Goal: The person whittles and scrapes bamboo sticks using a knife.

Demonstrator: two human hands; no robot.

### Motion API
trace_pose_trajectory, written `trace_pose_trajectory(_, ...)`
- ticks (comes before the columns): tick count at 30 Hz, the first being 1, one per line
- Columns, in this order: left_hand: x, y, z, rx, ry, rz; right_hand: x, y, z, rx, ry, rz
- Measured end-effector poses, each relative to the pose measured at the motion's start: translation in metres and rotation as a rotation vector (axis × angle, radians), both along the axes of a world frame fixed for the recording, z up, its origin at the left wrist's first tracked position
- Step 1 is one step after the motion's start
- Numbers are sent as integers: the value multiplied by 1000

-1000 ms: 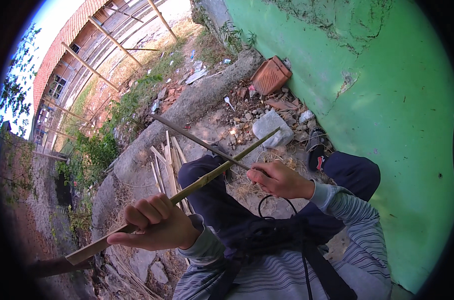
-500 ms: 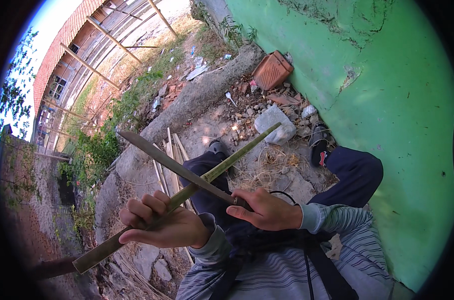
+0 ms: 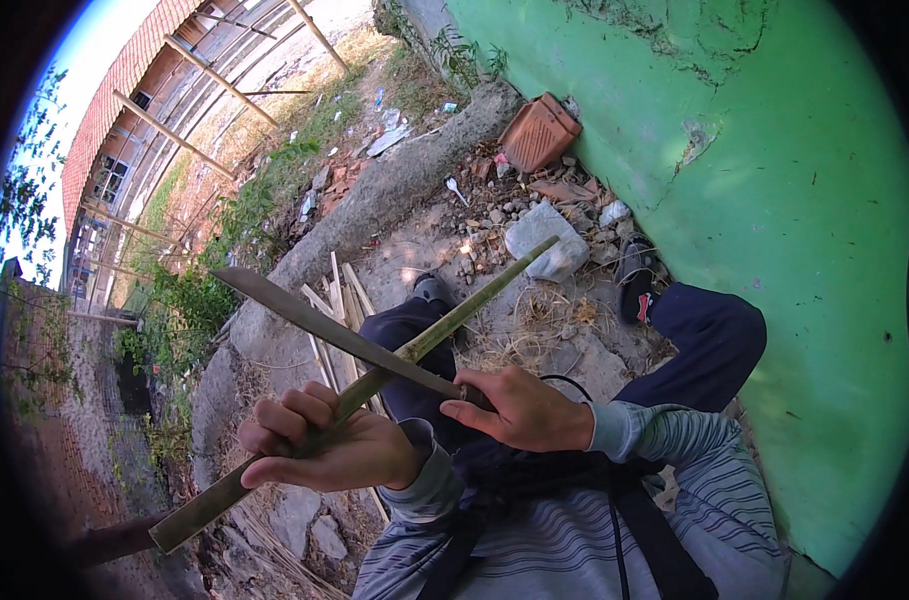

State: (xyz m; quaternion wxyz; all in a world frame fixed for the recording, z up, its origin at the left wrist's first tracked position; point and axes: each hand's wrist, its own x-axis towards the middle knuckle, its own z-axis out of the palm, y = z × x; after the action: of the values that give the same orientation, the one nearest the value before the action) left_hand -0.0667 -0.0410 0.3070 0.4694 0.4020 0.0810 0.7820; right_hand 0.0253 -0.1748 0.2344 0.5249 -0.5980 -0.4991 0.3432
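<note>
My left hand (image 3: 339, 445) is wrapped round a long green bamboo strip (image 3: 474, 300), which slants from the lower left up to the right. In my right hand (image 3: 519, 408) is the handle of a machete (image 3: 319, 325). Its dark blade points to the upper left and lies across the strip just above my left hand, touching it or very near it. The strip's far end is narrower than the end below my left hand. My right fingers cover most of the machete's handle.
Pale split strips (image 3: 332, 310) lie on the ground left of my leg. Ahead are a white block (image 3: 547, 243), rubble and orange roof tiles (image 3: 539, 133). A green wall (image 3: 774, 200) rises on the right, and a concrete ridge (image 3: 374, 200) runs across on the left.
My right hand has moved slightly left, sliding the machete blade up and left across the bamboo strip. My left hand keeps its hold, nearly in place.
</note>
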Motion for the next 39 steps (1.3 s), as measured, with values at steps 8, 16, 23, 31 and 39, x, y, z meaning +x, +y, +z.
trace_pose_trajectory(8, -1, -2, -1, 2, -36, -47, -9, 1, -1, 44, -30, -51)
trace_pose_trajectory(16, -1, -2, -4, -13, 25, -12, 22, 2, -45, -120, -28, -203)
trace_pose_trajectory(23, 0, -5, 2, -17, -7, -59, 2, 2, -5, -20, -55, -4)
trace_pose_trajectory(31, -22, 8, -8, 133, -34, -457, 17, -3, -11, -96, 77, -45)
trace_pose_trajectory(39, -27, 25, -10, 366, -40, -820, 8, -6, -2, -35, 82, 55)
